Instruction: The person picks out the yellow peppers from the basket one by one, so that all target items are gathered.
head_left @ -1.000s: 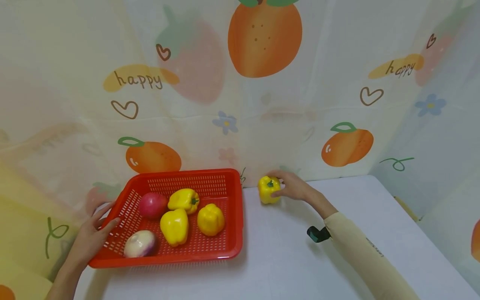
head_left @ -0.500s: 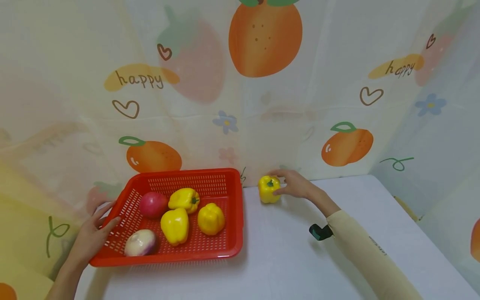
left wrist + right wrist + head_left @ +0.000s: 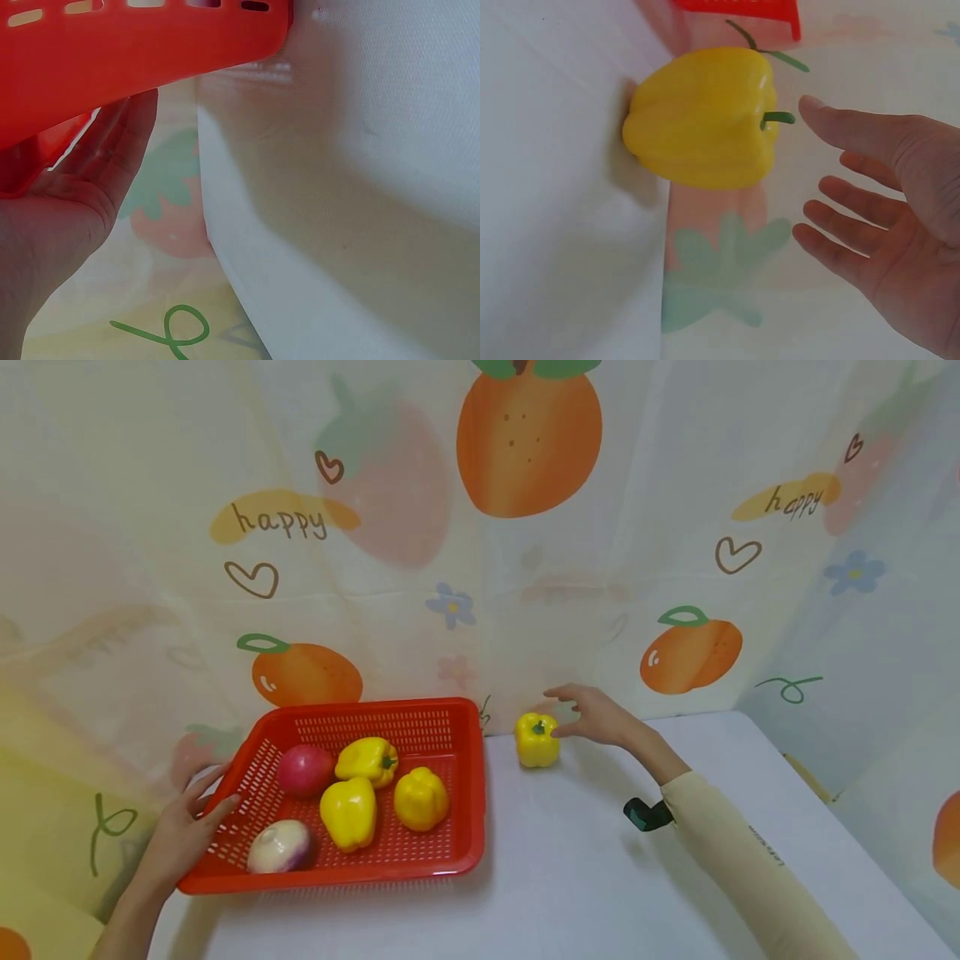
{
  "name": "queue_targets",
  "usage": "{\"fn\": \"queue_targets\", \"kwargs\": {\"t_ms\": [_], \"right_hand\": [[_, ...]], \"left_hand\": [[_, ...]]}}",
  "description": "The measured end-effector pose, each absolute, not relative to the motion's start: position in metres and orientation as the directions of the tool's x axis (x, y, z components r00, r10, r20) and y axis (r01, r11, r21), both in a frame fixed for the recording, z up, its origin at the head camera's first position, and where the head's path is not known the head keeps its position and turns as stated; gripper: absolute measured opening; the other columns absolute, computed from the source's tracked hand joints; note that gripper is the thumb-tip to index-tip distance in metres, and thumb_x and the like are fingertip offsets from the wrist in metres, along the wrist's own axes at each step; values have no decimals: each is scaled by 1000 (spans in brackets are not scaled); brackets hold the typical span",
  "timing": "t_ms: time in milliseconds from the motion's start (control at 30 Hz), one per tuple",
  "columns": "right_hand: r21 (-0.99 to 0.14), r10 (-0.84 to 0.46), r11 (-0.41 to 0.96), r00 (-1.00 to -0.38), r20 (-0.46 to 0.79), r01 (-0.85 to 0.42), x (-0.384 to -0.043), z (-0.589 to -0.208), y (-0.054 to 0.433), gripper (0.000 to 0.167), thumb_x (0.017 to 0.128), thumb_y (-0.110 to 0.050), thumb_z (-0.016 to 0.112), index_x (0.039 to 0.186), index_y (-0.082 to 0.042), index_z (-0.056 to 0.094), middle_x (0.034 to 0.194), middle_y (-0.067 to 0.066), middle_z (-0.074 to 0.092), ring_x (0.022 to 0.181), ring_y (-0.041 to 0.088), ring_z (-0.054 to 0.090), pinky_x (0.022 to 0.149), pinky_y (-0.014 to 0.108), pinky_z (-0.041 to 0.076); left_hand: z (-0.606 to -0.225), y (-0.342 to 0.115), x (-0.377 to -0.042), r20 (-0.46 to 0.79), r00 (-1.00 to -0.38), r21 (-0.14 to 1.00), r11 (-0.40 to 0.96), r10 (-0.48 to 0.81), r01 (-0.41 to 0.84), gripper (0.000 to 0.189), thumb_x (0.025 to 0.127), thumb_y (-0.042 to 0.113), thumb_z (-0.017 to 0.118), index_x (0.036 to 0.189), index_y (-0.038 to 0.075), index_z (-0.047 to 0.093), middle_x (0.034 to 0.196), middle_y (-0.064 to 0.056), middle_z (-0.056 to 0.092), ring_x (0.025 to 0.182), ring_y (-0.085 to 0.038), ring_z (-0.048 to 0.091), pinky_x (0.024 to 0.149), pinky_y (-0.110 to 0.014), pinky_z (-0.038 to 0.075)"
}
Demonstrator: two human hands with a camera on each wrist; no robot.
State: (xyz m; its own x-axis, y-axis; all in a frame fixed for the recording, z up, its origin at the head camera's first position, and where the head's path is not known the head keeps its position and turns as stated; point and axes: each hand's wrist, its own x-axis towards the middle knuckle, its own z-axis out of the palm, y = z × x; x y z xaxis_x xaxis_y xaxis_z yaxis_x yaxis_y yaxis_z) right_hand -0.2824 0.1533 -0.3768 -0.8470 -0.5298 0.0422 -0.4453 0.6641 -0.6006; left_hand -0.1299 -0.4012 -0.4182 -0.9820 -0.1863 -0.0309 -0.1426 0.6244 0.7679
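A yellow bell pepper with a green stem stands upright on the white table, right of the red plastic basket. My right hand hovers just beyond it, its fingers spread and holding nothing. In the right wrist view a gap shows between the thumb and the pepper's stem. At the basket's left side my left hand grips the rim, thumb over the edge and fingers along the outside. Inside the basket lie several yellow bell peppers, a pinkish-red round item and a white-and-purple turnip.
A patterned curtain hangs right behind the table's back edge. The white table runs to the right of the basket. A small black device shows at the right sleeve's cuff.
My right hand has let go of the yellow bell pepper and lifted up and to the right, its fingers opening. The left hand and the basket stay where they were.
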Motion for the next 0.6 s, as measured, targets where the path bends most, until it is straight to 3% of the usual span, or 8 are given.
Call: {"fn": "queue_targets", "kwargs": {"t_ms": [600], "right_hand": [[-580, -538, 666, -841, 60, -468, -279, -359, 146, 62, 86, -12, 75, 141, 0, 49, 144, 21, 47, 127, 43, 47, 99, 54, 45]], "left_hand": [[-420, -401, -129, 32, -986, 771, 632, -163, -80, 63, 102, 30, 53, 152, 1, 28, 125, -39, 50, 77, -2, 62, 61, -28, 57]]}}
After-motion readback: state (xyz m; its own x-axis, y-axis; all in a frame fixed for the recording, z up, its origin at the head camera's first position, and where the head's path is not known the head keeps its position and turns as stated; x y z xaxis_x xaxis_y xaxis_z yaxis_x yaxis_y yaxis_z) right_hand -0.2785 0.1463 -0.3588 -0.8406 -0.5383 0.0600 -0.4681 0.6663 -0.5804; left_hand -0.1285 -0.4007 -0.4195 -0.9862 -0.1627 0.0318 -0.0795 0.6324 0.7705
